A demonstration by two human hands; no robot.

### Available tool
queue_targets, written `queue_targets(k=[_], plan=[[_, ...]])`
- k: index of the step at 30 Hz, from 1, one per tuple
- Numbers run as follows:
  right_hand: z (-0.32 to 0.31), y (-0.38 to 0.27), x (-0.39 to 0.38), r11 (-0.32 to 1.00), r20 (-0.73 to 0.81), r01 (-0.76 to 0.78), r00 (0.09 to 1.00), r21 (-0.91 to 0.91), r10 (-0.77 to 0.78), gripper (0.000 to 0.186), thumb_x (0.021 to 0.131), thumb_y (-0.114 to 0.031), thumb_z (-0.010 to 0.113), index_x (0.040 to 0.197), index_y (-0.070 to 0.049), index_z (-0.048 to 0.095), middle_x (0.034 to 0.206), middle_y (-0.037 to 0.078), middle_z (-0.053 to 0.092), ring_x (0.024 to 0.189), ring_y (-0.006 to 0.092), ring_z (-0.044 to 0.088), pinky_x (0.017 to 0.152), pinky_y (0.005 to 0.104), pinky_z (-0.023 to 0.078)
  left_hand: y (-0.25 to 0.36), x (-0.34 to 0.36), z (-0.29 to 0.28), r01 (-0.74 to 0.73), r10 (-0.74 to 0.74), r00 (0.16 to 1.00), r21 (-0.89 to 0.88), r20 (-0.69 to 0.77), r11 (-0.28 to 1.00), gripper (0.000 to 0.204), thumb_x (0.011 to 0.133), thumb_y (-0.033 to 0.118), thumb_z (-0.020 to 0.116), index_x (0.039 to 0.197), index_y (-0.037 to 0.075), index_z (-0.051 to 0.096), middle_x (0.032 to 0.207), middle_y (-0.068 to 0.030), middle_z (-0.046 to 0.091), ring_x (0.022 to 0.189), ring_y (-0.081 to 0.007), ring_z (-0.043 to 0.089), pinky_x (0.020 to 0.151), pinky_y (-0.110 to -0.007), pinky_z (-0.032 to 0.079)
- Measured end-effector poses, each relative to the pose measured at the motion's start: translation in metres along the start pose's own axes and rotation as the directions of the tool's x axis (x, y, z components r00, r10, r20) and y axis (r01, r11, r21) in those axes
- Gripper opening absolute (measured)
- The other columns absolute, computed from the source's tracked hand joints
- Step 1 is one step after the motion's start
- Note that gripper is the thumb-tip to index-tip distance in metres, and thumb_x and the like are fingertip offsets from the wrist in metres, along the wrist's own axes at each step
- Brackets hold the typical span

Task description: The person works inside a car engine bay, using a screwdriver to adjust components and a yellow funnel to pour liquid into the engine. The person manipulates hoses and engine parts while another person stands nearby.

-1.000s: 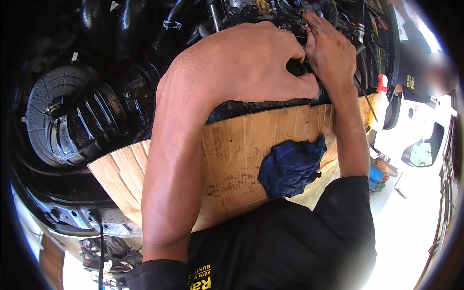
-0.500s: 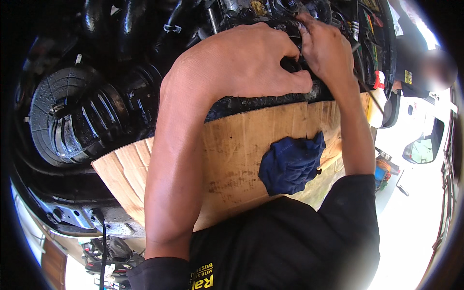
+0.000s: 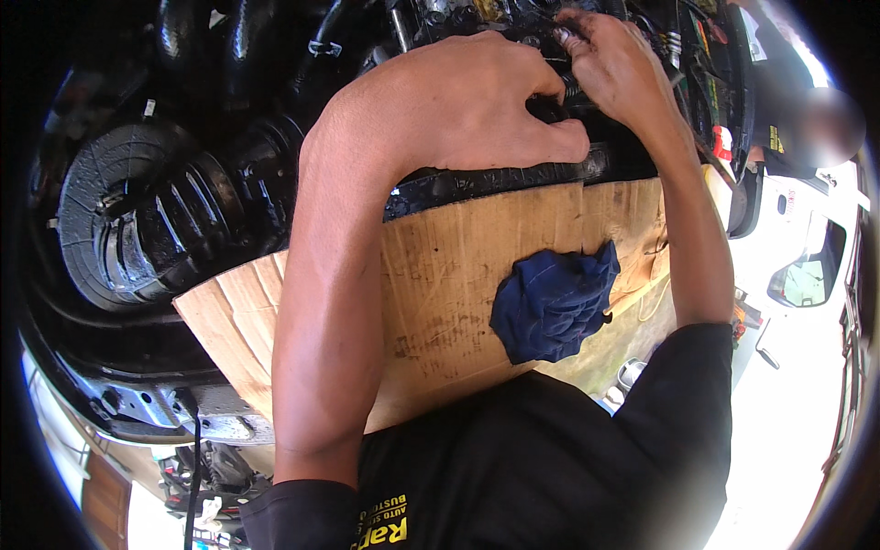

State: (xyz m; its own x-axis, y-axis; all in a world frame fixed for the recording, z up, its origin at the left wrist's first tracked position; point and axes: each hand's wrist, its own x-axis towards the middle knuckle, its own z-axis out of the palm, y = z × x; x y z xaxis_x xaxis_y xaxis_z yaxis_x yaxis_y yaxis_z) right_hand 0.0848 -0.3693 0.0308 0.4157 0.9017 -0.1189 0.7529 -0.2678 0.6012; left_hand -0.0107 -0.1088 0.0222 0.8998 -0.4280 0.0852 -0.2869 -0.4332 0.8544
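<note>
My left hand (image 3: 477, 105) bends over the front of a black engine bay, wrist arched. Its thumb lies along the black front crossbar (image 3: 477, 179) and its fingers curl down, their tips hidden among dark engine parts. What they close around, if anything, does not show. To its right, my right hand (image 3: 610, 64) reaches deeper, with thumb and fingers pinched together at the engine's top. Dark smudges mark its fingertips, and anything between them is too small to make out. Below the hands, a dark blue cloth (image 3: 556, 307) lies crumpled on a brown cardboard sheet (image 3: 440, 284).
A round, ribbed black air-intake housing (image 3: 133, 215) fills the left of the bay. Black hoses (image 3: 247, 37) run behind it. At the right stand a bottle with a red top (image 3: 723, 142) and a white vehicle (image 3: 797, 238). Another person (image 3: 793, 128) is at the far right.
My right hand has shifted slightly up and its forearm has swung right, now covering more of the red-topped bottle. My left hand has barely moved.
</note>
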Motion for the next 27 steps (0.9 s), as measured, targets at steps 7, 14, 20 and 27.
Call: queue_targets(k=[7,14,20,27], plan=[[-0.035,-0.043,0.039,0.759,0.155,-0.576,0.816,0.303,0.557,0.037,0.095,-0.017,0.062,0.132,-0.014,0.066,0.111,0.015,0.076,0.098,0.0411,0.074,0.082,0.0502,0.061,0.002,-0.003,-0.002,-0.016,0.016,0.999,0.017,-0.032,1.0,0.055,0.086,0.051,0.07,0.102,0.0,0.082,0.084,-0.0255,0.076,0.08,-0.0389,0.076,0.084,-0.044,0.061],[-0.045,-0.041,0.045,0.784,0.19,-0.554,0.832,0.279,0.521,0.039,0.093,-0.015,0.062,0.132,-0.013,0.065,0.106,0.016,0.076,0.097,0.0401,0.075,0.081,0.0511,0.061,0.005,-0.003,-0.006,0.034,-0.035,0.997,0.03,0.065,0.999,0.041,0.093,0.04,0.07,0.103,0.003,0.081,0.084,-0.0212,0.075,0.076,-0.035,0.073,0.077,-0.042,0.058],[-0.013,-0.019,0.012,0.942,-0.067,-0.3,0.948,0.153,0.312,0.027,0.092,-0.031,0.066,0.11,-0.013,0.077,0.086,0.013,0.074,0.072,0.0302,0.071,0.063,0.044,0.058,-0.003,0.0,0.002,-0.055,0.056,0.997,0.017,-0.046,0.998,0.057,0.087,0.053,0.069,0.102,0.0,0.082,0.084,-0.0247,0.076,0.08,-0.0382,0.076,0.085,-0.044,0.061],[-0.049,-0.025,0.044,0.758,0.271,-0.58,0.813,0.298,0.516,0.035,0.101,-0.017,0.059,0.133,-0.007,0.064,0.106,0.02,0.076,0.096,0.0433,0.074,0.083,0.0531,0.06,-0.002,-0.001,-0.001,-0.004,0.005,1.0,0.031,-0.013,1.0,0.058,0.087,0.054,0.069,0.105,0.0,0.082,0.089,-0.0252,0.076,0.085,-0.0383,0.076,0.086,-0.044,0.061]])
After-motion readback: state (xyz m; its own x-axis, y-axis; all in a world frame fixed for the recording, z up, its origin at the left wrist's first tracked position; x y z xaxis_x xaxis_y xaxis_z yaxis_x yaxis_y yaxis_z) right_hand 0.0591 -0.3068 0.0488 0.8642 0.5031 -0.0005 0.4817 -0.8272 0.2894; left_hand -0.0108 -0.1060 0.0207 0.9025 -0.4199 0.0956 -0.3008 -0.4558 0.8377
